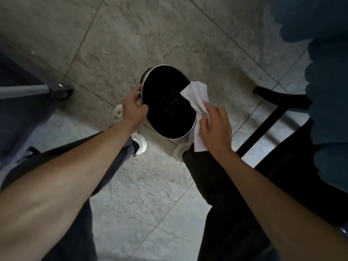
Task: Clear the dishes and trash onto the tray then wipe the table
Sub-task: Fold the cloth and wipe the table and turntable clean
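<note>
I look straight down at the floor. A round black plate [165, 102] with a thin metallic rim and small food specks hangs above the tiles. My left hand [133, 106] grips its left edge, thumb over the rim. My right hand [214, 127] is closed on a white cloth or napkin [197, 97], which lies against the plate's right edge and droops down past my wrist. No table and no tray are in view.
Grey marble floor tiles [150, 34] fill the view. My legs in dark trousers and white shoes [140, 144] stand below the plate. A dark chair leg [263, 125] crosses at right, blue upholstery [329, 91] at far right, and grey furniture [22, 91] at left.
</note>
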Demonstrator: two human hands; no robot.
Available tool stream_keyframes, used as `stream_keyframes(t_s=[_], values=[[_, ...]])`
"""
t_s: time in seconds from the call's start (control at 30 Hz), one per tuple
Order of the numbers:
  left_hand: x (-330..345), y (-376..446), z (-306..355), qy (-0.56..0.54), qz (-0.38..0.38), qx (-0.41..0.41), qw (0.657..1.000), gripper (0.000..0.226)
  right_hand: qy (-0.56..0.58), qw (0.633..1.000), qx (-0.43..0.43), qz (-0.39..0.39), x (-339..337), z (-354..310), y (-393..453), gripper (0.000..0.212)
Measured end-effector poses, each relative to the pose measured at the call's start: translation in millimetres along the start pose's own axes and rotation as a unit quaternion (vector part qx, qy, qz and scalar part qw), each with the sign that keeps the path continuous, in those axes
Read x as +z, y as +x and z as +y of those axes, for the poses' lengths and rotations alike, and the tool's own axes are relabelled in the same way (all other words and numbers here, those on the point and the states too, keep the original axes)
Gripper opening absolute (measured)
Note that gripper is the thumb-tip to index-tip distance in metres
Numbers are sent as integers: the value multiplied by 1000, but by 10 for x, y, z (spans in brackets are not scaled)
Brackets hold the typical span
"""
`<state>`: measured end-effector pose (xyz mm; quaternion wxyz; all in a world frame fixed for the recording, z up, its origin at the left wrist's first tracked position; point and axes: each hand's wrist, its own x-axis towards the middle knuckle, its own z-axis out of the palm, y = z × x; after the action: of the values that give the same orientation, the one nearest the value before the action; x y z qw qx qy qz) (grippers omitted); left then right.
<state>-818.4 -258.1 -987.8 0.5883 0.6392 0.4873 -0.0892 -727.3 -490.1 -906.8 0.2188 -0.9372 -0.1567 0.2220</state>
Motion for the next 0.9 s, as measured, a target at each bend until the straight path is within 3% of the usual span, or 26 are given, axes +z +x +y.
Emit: stream_keyframes(t_s=[0.33,0.5,0.57,0.67,0.73,0.8,0.9], values=[[-139,202,-64,92,-4,42,995,57,2,999,-9,-37,70,-264,135,37],[-115,57,292,130,-23,-122,984,53,-17,997,-51,-47,-203,-383,78,36],[-70,-158,575,144,-38,-124,981,52,-23,997,-63,-50,-386,-469,23,37],[-34,-693,1162,11,-106,-102,989,37,-17,996,-80,-46,-727,-672,-104,36],[-46,-1111,1549,-119,-186,-135,966,14,0,996,-83,-38,-990,-872,-210,37],[-79,-1489,1882,-184,-253,-139,940,16,27,996,-74,-28,-1284,-1122,-331,38],[-179,-2005,2356,-225,-262,-125,930,15,64,996,-65,-3,-1763,-1512,-531,38]])
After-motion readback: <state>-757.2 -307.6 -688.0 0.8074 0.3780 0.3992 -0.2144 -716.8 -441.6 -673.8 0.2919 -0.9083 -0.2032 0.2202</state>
